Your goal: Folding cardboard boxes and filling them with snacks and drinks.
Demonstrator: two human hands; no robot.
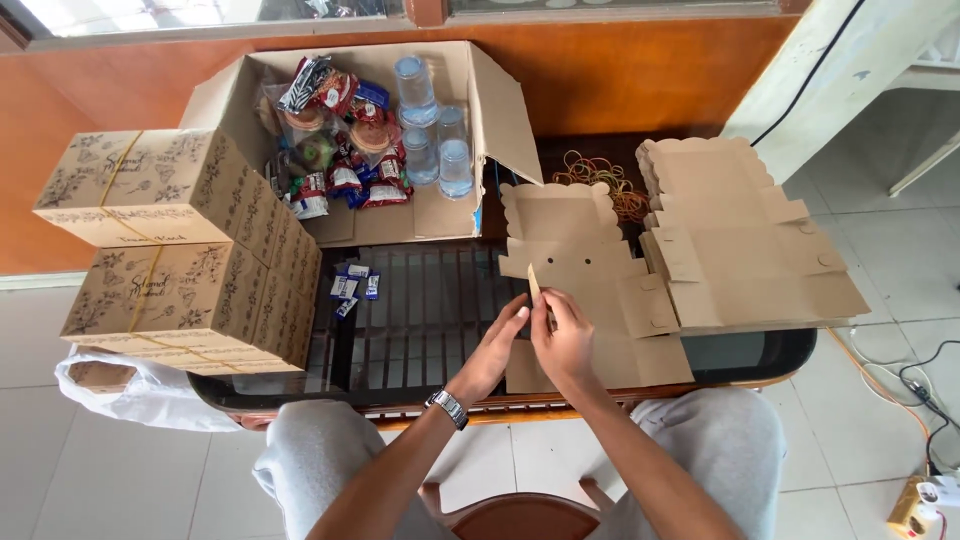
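1. The fingers (pixel 545 305) of the right hand (pixel 565 340) are pinched shut on a raised side flap (pixel 535 283) of the flat box blank (pixel 580 270), holding it upright. The left hand (pixel 500 345) has its fingers stretched out and loosely open, the tips touching the same flap from the left; it grips nothing.
2. The box blank lies on the glass tabletop (pixel 420 320) right in front of the person, its near edge under the hands, with a stack of more flat blanks (pixel 740 240) just beside it on the right.
3. Risk, as I judge it: the flap is held only at its thin top edge, so a hard pull could crease or tear the card off the fold line. The blank lies loose on smooth glass, and a sideways push from the left fingers could make it slide toward the table edge.
4. Another risk: the small blue sachets (pixel 350 285) lie near the left forearm, and a sweep of that arm could knock them about.
5. Pose: both forearms come up from the lap and meet at the middle of the table, wrists close together. The left wrist carries a watch (pixel 447 407) and the palm is turned inward; the right hand is curled, knuckles up.
6. Farther off stand an open carton (pixel 440 215) with snacks and water cups, folded printed boxes (pixel 170 240) on the left, and rubber bands (pixel 600 180) behind the blank.
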